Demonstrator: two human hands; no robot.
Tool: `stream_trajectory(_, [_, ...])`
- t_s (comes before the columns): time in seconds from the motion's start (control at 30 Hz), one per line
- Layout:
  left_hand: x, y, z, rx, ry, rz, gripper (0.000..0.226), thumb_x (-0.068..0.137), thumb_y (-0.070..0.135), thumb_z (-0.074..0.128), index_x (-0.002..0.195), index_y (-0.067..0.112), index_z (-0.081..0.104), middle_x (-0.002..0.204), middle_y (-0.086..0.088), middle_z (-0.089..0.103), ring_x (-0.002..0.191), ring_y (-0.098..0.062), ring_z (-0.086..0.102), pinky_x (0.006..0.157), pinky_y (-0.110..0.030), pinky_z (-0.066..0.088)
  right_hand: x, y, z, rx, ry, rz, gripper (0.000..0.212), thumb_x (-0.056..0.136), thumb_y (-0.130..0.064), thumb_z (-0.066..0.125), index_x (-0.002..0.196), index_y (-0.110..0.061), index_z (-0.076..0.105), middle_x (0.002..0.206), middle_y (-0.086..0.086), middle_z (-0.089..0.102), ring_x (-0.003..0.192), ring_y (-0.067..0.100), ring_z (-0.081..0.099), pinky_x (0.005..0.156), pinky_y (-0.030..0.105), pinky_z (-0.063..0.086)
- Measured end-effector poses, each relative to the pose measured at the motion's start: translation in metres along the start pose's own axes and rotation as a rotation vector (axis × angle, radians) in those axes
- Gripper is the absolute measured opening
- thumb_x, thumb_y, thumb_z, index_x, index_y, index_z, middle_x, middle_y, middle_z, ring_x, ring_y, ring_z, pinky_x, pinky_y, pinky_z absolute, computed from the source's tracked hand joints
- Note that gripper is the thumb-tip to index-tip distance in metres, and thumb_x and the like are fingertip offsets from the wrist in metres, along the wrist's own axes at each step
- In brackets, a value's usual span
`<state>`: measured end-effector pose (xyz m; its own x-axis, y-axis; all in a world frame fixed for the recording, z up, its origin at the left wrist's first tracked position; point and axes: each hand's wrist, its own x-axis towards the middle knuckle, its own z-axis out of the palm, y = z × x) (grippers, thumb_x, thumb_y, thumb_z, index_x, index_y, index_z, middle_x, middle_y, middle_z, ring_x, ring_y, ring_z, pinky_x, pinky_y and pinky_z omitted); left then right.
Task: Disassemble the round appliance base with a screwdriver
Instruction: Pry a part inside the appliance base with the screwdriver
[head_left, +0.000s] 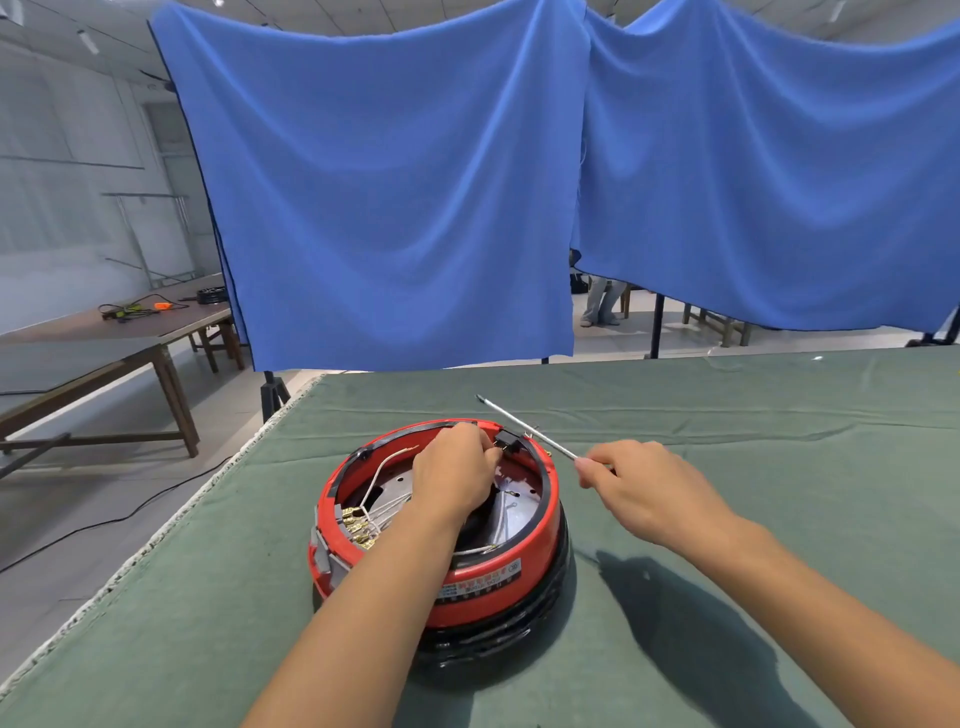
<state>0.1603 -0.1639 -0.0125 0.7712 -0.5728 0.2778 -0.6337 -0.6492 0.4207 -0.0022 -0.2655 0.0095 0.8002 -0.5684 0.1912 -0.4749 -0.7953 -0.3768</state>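
Red round appliance base (483, 582) on green desk (727, 649) under my left forearm, open side up, white wires (387, 465) and brass terminals beside my fingers. My left hand (454, 475) inside, fingers pinching black clip (508, 441) at far rim. My right hand (641, 488) grips screwdriver (524, 427), shaft pointing away past rim. Beyond: blue curtains (389, 197), wooden tables.
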Motion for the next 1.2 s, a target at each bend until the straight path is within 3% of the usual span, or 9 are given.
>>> stream_trajectory(0.2, [0.0,0.005,0.001,-0.029,0.003,-0.041,0.025,0.089,0.019,0.05,0.07,0.01,0.064,0.082,-0.009,0.068,0.084,-0.032,0.061,0.067,-0.033,0.044,-0.025,-0.001,-0.013,-0.194,-0.009,0.046,0.043,0.097,-0.041,0.04,0.064,-0.015,0.047,0.065,-0.002,0.05,0.065,0.026,0.05,0.059,0.034,0.036])
stream_trajectory(0.47, [-0.002,0.001,-0.001,-0.099,-0.035,-0.043,0.024,0.084,0.013,0.049,0.071,0.01,0.069,0.073,-0.007,0.066,0.076,-0.03,0.06,0.062,-0.033,0.044,-0.043,-0.012,-0.021,-0.316,0.022,0.042,0.043,0.097,-0.04,0.039,0.061,-0.016,0.036,0.062,-0.002,0.042,0.064,0.028,0.044,0.057,0.033,0.031])
stream_trajectory(0.63, [-0.002,0.0,-0.001,-0.068,-0.026,-0.012,0.024,0.085,0.013,0.048,0.075,0.011,0.07,0.081,-0.007,0.069,0.082,-0.03,0.061,0.064,-0.032,0.044,-0.047,-0.027,-0.024,-0.384,0.011,0.021,0.037,0.097,-0.03,0.042,0.063,-0.019,0.033,0.063,-0.002,0.038,0.065,0.027,0.044,0.052,0.031,0.027])
stream_trajectory(0.73, [-0.002,0.0,-0.001,-0.041,-0.025,0.009,0.024,0.087,0.014,0.048,0.078,0.011,0.07,0.084,-0.007,0.069,0.083,-0.03,0.061,0.067,-0.033,0.047,-0.052,-0.038,-0.023,-0.436,0.009,0.006,0.036,0.096,-0.024,0.045,0.065,-0.02,0.029,0.062,-0.003,0.033,0.069,0.027,0.043,0.057,0.03,0.029])
stream_trajectory(0.87, [-0.002,-0.001,0.0,-0.014,-0.023,0.029,0.023,0.087,0.014,0.048,0.079,0.01,0.069,0.087,-0.008,0.069,0.083,-0.031,0.061,0.069,-0.035,0.049,-0.059,-0.054,-0.024,-0.45,-0.003,0.004,0.027,0.094,-0.016,0.047,0.071,-0.018,0.034,0.069,-0.001,0.04,0.075,0.028,0.048,0.062,0.03,0.032])
stream_trajectory(0.97, [-0.001,-0.001,0.0,-0.001,-0.019,0.036,0.023,0.088,0.013,0.048,0.077,0.009,0.068,0.085,-0.009,0.069,0.081,-0.032,0.061,0.065,-0.033,0.047,-0.061,-0.064,-0.024,-0.449,-0.028,0.024,0.029,0.089,-0.008,0.048,0.067,-0.017,0.032,0.065,-0.001,0.034,0.073,0.027,0.044,0.063,0.03,0.034])
stream_trajectory(1.07, [0.0,-0.001,0.0,0.004,-0.018,0.043,0.023,0.09,0.013,0.048,0.076,0.008,0.066,0.085,-0.011,0.068,0.081,-0.032,0.061,0.066,-0.034,0.047,-0.062,-0.071,-0.022,-0.459,-0.041,0.032,0.017,0.088,-0.007,0.05,0.078,-0.017,0.04,0.066,-0.001,0.037,0.073,0.025,0.045,0.064,0.03,0.035])
stream_trajectory(1.2, [0.001,0.0,0.002,0.018,-0.016,0.05,0.023,0.091,0.014,0.048,0.076,0.008,0.063,0.086,-0.012,0.068,0.081,-0.033,0.061,0.064,-0.034,0.045,-0.065,-0.08,-0.022,-0.439,-0.07,0.073,0.013,0.087,-0.007,0.053,0.094,-0.018,0.052,0.093,0.003,0.058,0.088,0.028,0.059,0.067,0.029,0.037])
